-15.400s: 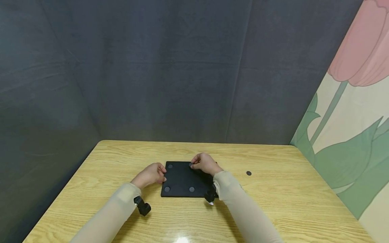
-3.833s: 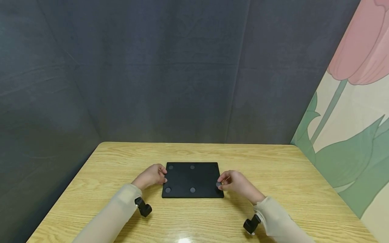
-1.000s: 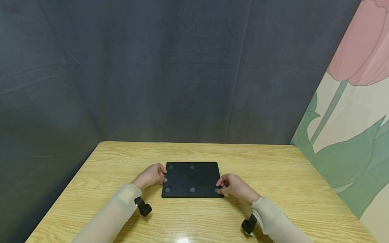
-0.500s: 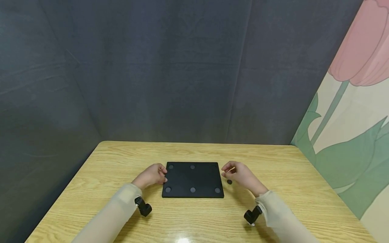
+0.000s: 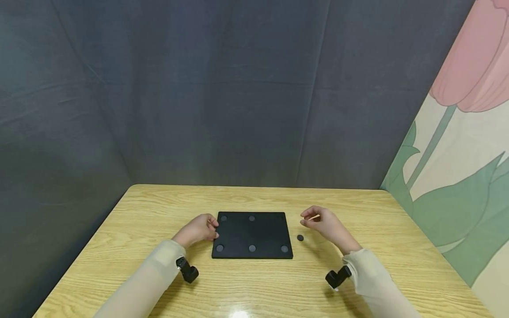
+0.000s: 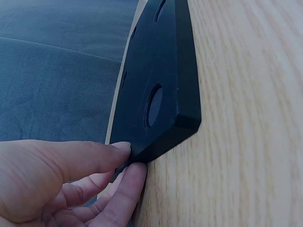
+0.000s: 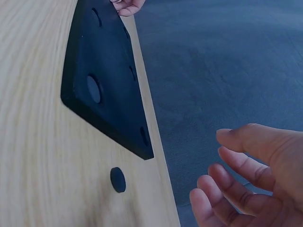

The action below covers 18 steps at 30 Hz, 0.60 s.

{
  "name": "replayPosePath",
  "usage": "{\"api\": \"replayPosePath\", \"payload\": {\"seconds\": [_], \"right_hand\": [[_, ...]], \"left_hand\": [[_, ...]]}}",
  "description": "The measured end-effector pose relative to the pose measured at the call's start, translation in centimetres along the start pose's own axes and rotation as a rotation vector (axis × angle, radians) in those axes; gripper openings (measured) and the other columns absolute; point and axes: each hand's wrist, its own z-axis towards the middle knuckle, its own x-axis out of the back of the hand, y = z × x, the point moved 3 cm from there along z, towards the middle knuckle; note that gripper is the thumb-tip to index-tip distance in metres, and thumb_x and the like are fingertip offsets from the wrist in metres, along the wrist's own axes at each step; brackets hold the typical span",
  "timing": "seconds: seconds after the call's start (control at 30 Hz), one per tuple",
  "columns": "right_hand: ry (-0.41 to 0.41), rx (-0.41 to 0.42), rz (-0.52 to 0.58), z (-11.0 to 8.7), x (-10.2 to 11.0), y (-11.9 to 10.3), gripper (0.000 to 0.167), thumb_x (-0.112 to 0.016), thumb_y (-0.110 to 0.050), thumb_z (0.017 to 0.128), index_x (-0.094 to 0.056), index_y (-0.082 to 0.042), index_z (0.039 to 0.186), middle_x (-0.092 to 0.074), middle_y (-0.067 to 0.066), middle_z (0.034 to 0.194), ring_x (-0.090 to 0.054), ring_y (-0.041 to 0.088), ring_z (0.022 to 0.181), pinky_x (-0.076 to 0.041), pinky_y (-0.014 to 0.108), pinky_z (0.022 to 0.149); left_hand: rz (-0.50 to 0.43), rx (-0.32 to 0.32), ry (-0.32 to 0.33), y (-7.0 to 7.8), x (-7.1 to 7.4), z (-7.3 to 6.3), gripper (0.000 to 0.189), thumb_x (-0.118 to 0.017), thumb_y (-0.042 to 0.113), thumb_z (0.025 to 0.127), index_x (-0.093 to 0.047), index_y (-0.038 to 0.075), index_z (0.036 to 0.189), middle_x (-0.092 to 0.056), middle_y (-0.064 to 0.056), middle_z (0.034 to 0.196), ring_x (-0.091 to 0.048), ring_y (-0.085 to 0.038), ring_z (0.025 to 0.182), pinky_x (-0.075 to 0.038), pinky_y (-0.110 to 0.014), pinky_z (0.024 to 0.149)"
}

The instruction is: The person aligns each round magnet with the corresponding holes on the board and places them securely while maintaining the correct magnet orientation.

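Note:
A flat black board lies on the table, with round recesses along its far and near sides. Dark grey discs, such as the near-right disc, sit in several of them; the far-right recess looks darker, and I cannot tell if it holds one. My left hand pinches the board's left edge, the thumb close to the curled fingers in the left wrist view. Off the board's right edge, a loose dark disc lies on the wood. My right hand hovers beyond that disc, fingers loosely bent, holding nothing.
The wooden table reaches back to a dark grey curtain. On the right hangs a cloth printed with a pink tulip. Each wrist carries a small black camera.
The right hand has let go of the disc at the near-right recess and moved right and away, uncovering the loose disc on the table. The left hand stays put.

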Motion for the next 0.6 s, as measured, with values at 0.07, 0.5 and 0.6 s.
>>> {"api": "replayPosePath", "payload": {"seconds": [0.07, 0.5, 0.6], "right_hand": [[0.002, -0.005, 0.007, 0.0, -0.1, 0.1, 0.024, -0.067, -0.015, 0.091, -0.063, 0.001, 0.107, -0.065, 0.011, 0.101, -0.062, 0.021, 0.088, -0.051, 0.032, 0.074], [-0.042, -0.078, 0.032, -0.2, -1.8, 1.8, 0.022, -0.069, -0.010, 0.088, -0.062, 0.003, 0.104, -0.062, 0.008, 0.093, -0.061, 0.017, 0.081, -0.051, 0.029, 0.067], [-0.056, -0.089, 0.050, -0.1, -2.1, 2.3, 0.020, -0.068, -0.010, 0.088, -0.061, 0.002, 0.103, -0.061, 0.008, 0.091, -0.060, 0.017, 0.080, -0.052, 0.029, 0.066]], "left_hand": [[0.010, -0.005, 0.000, 0.0, 0.0, -0.1, 0.028, -0.069, -0.010, 0.080, -0.055, -0.003, 0.103, -0.053, -0.011, 0.085, -0.054, -0.019, 0.070, -0.053, -0.030, 0.065], [0.018, -0.011, 0.008, 0.1, -0.1, -0.1, 0.028, -0.069, -0.011, 0.079, -0.055, -0.004, 0.103, -0.053, -0.012, 0.086, -0.054, -0.020, 0.071, -0.054, -0.031, 0.067], [0.016, -0.010, 0.007, 0.0, -0.1, 0.0, 0.028, -0.069, -0.011, 0.079, -0.055, -0.003, 0.103, -0.053, -0.012, 0.086, -0.055, -0.020, 0.071, -0.054, -0.031, 0.067]]}}
